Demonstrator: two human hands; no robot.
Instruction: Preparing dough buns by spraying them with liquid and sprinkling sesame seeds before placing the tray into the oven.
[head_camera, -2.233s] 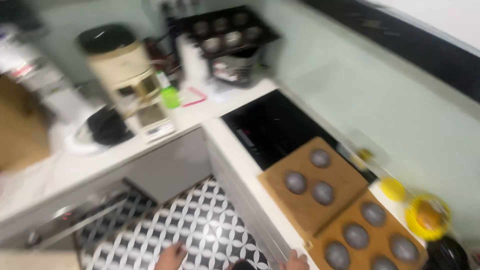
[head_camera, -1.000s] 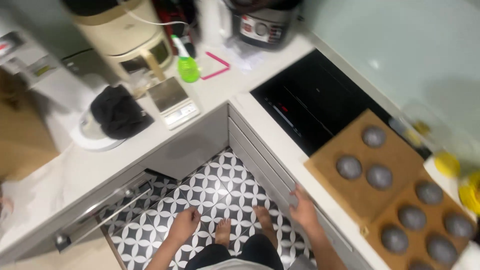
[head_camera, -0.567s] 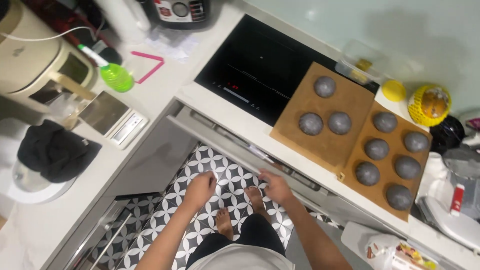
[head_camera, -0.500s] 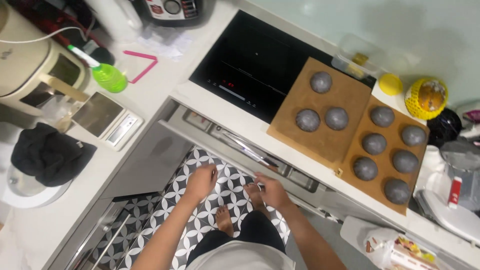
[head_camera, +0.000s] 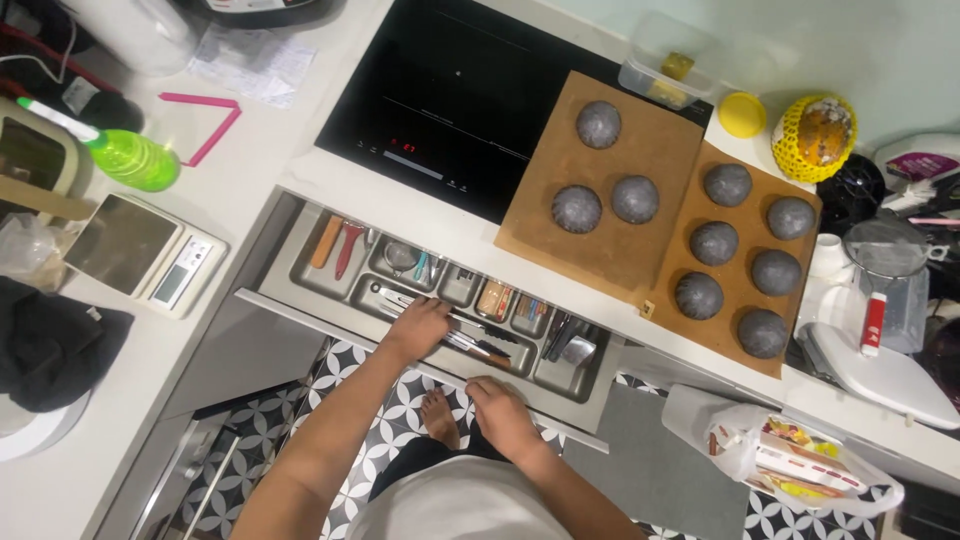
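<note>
Grey drawer tray (head_camera: 300, 262), black-and-white patterned floor (head_camera: 385, 400), 9 dark grey dough balls (head_camera: 577, 209)

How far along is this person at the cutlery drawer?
Done: the drawer stands open. In hand: the left hand reaches into the utensils in a middle compartment, while the right hand rests on the drawer's front edge. Left: nothing is lifted out yet.

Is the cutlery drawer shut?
No, the cutlery drawer is pulled out, left hand inside among utensils, right hand on its front edge.

The cutlery drawer (head_camera: 300, 262) has a matt grey plastic tray holding shiny metal utensils (head_camera: 455, 335). The wooden boards (head_camera: 610, 190) look rough and matt. The hob (head_camera: 450, 95) is glossy black glass.
</note>
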